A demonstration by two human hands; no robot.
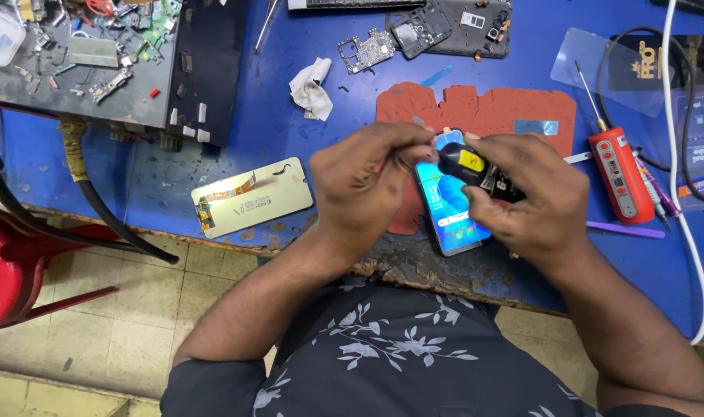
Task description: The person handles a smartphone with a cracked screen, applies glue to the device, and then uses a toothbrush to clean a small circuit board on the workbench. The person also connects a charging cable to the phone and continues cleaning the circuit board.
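Here, both hands (444, 189) crowding lit phone (450, 208), near table edge (236, 245)

Bright, even overhead light, soft shadows, slight edge distortion, mostly sharp focus.

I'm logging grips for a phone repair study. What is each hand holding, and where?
The right hand grips a small black phone part with a yellow label around its body. The left hand pinches at its upper end, above the lit phone.
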